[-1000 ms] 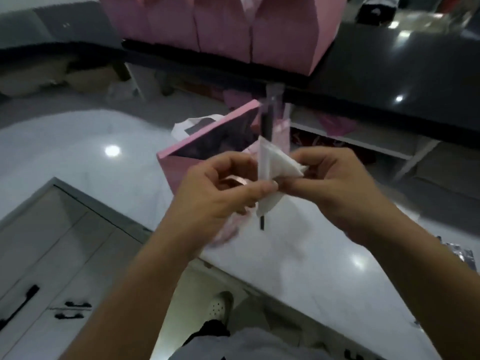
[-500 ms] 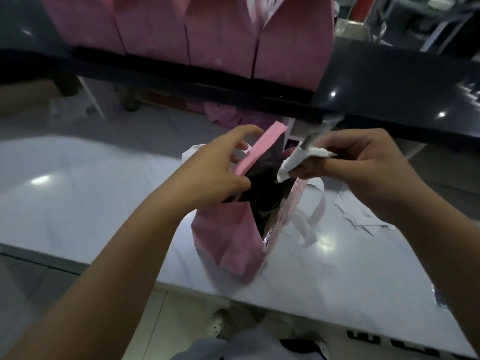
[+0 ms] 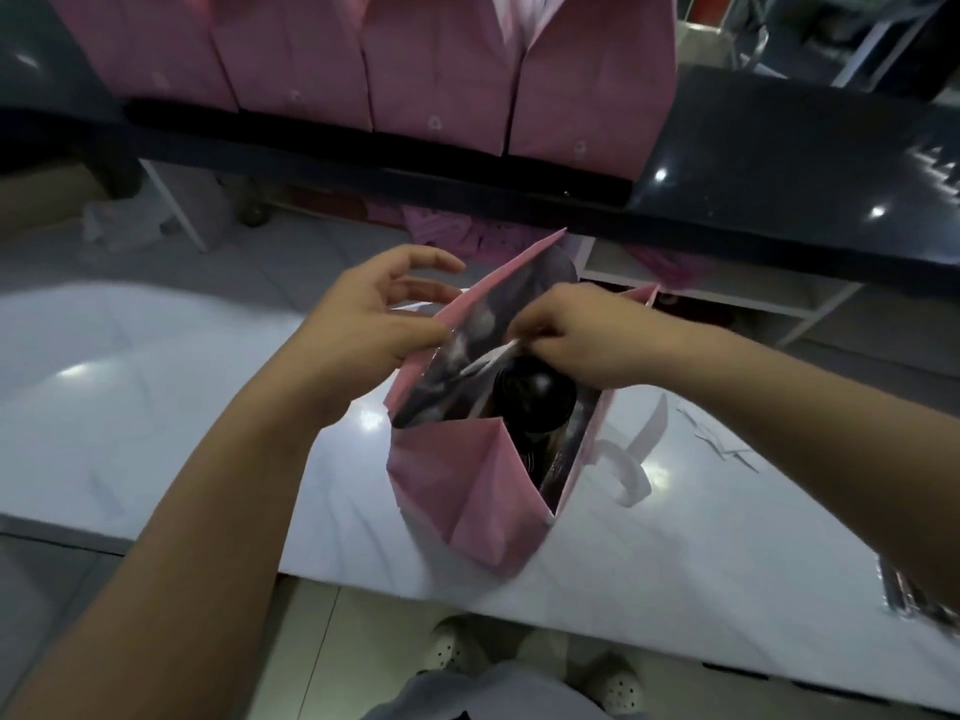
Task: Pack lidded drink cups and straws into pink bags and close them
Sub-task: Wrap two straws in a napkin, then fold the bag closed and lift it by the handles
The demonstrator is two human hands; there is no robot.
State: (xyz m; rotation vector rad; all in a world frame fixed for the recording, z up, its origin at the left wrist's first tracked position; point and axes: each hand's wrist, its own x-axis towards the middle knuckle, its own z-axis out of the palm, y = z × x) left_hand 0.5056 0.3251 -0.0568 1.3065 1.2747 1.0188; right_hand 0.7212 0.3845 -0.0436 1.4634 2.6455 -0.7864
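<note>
The pink bag [image 3: 457, 475] is standing open on the white counter [image 3: 156, 387], near its front edge, with a dark-lidded cup [image 3: 535, 392] sitting inside it. The right hand [image 3: 582, 340] is hovering over the bag's mouth with its fingers curled, pinching a paper-wrapped straw [image 3: 491, 357] whose white end is slanting across the opening just above the cup's lid. The left hand [image 3: 363, 324] is resting against the outside of the bag's left wall, thumb touching near the rim, fingers loosely spread. A white handle [image 3: 623, 472] is drooping from the bag's right side onto the counter. Behind, a row of pink bags [image 3: 441, 70] is standing on a dark counter [image 3: 779, 163].
</note>
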